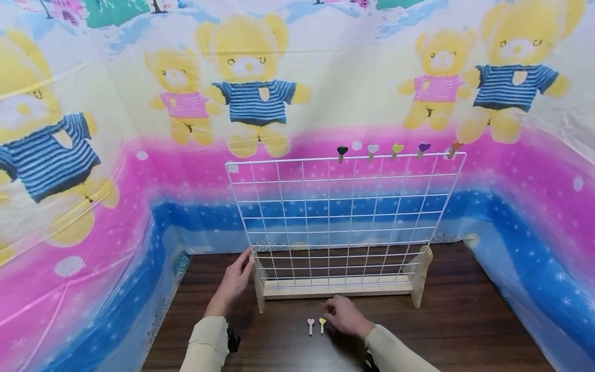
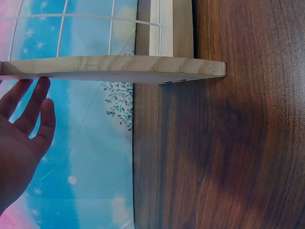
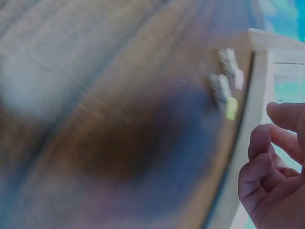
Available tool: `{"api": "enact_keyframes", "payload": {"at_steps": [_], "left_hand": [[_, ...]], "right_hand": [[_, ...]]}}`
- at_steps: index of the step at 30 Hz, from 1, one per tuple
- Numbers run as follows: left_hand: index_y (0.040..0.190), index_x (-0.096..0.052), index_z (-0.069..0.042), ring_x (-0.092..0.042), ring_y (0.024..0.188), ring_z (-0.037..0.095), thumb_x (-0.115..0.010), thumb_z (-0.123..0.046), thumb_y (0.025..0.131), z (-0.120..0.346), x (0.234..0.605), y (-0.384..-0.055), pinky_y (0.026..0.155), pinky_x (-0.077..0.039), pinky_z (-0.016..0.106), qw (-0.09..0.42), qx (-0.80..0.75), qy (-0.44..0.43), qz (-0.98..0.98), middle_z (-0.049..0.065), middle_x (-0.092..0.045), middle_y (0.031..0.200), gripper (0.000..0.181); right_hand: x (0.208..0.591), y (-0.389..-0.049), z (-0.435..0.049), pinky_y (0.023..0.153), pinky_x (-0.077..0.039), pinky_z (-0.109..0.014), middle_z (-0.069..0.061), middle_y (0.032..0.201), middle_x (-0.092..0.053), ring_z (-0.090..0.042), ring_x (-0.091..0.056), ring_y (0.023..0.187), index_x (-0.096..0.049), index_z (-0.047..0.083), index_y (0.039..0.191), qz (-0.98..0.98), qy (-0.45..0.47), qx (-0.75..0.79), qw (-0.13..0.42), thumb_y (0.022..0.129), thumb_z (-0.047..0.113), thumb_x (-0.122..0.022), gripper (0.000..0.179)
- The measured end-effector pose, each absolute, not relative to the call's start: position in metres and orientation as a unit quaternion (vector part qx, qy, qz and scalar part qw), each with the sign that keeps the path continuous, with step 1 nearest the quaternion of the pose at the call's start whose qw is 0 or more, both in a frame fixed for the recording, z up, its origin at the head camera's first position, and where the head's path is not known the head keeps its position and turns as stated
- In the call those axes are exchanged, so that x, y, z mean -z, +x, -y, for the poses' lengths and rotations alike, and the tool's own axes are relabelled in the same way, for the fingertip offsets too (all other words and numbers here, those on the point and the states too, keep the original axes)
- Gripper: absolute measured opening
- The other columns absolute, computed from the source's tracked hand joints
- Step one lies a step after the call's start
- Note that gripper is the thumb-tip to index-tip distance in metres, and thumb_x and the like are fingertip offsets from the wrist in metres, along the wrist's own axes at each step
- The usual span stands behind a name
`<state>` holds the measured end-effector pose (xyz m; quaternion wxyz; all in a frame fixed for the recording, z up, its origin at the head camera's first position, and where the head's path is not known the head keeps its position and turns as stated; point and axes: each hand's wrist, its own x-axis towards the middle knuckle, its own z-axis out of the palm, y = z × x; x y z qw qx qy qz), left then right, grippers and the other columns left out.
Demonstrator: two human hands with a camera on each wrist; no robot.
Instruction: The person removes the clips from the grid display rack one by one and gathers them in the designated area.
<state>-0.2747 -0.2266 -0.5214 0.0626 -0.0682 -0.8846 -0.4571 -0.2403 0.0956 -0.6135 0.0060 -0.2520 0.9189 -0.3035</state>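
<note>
In the head view, 1 heart-topped pink wooden clip (image 1: 310, 326) and 1 heart-topped yellow wooden clip (image 1: 323, 325) lie side by side on the dark brown wood-grain table (image 1: 474, 310), hearts toward the pale wooden base bar (image 1: 297, 296). The right hand (image 1: 346, 315) is just beside the yellow one; the right wrist view shows its fingers bent, the thumb apart from the index finger, nothing between them. The left hand (image 1: 237, 276) is loosely spread, fingertips against the pale wooden left upright (image 1: 258, 289); only the left wrist view shows 2 dark screw heads (image 2: 174, 80) low on that upright. Only the head view shows 5 heart clips (image 1: 397, 151) along the top edge of the white wire grid (image 1: 328, 215), right of its middle. Bare tabletop extends in front of the base bar and outside both uprights; patterned cloth (image 1: 186, 222) borders the table's back and sides.
</note>
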Motion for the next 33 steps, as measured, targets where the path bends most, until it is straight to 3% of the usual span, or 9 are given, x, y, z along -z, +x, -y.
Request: {"api": "enact_keyframes", "payload": {"at_steps": [6, 10, 15, 25, 33], "left_hand": [[0.145, -0.038, -0.007, -0.051, 0.117, 0.035, -0.047, -0.018, 0.101, 0.226, 0.522, -0.275, 0.092, -0.042, 0.051, 0.072, 0.456, -0.075, 0.884, 0.022, -0.052, 0.132, 0.045], [0.145, -0.037, -0.009, -0.05, 0.118, 0.035, -0.046, -0.019, 0.102, 0.226, 0.521, -0.276, 0.093, -0.042, 0.051, 0.064, 0.46, -0.071, 0.883, 0.022, -0.051, 0.132, 0.045], [0.146, -0.037, -0.011, -0.049, 0.12, 0.034, -0.045, -0.02, 0.102, 0.226, 0.521, -0.276, 0.094, -0.041, 0.05, 0.057, 0.462, -0.067, 0.883, 0.021, -0.049, 0.135, 0.046], [0.146, -0.037, -0.014, -0.049, 0.121, 0.033, -0.044, -0.022, 0.102, 0.226, 0.523, -0.276, 0.095, -0.041, 0.05, 0.057, 0.461, -0.065, 0.883, 0.02, -0.049, 0.136, 0.045], [0.146, -0.038, -0.011, -0.05, 0.119, 0.034, -0.045, -0.021, 0.102, 0.227, 0.523, -0.277, 0.093, -0.042, 0.05, 0.061, 0.461, -0.07, 0.883, 0.021, -0.05, 0.134, 0.046]], "right_hand": [[0.575, -0.247, -0.107, 0.068, -0.049, -0.028, 0.004, 0.087, -0.061, -0.011, -0.058, 0.079, -0.07, 0.004, 0.1, -0.911, -0.283, 0.3, -0.018, 0.085, 0.013, -0.069, 0.017], [0.542, -0.25, -0.114, 0.063, -0.047, -0.026, 0.001, 0.088, -0.062, -0.009, -0.055, 0.072, -0.071, 0.005, 0.1, -0.905, -0.308, 0.283, -0.076, 0.084, 0.012, -0.07, 0.017], [0.495, -0.251, -0.122, 0.059, -0.044, -0.023, 0.002, 0.091, -0.062, -0.003, -0.048, 0.062, -0.071, 0.008, 0.102, -0.907, -0.306, 0.272, -0.1, 0.086, 0.015, -0.07, 0.017], [0.413, -0.249, -0.13, 0.055, -0.045, -0.02, 0.0, 0.096, -0.062, -0.001, -0.048, 0.063, -0.069, 0.01, 0.105, -0.892, -0.328, 0.274, -0.148, 0.086, 0.014, -0.071, 0.019], [0.353, -0.251, -0.133, 0.054, -0.046, -0.02, -0.005, 0.1, -0.063, -0.001, -0.048, 0.061, -0.069, 0.006, 0.108, -0.859, -0.368, 0.274, -0.227, 0.085, 0.012, -0.072, 0.024]]}}
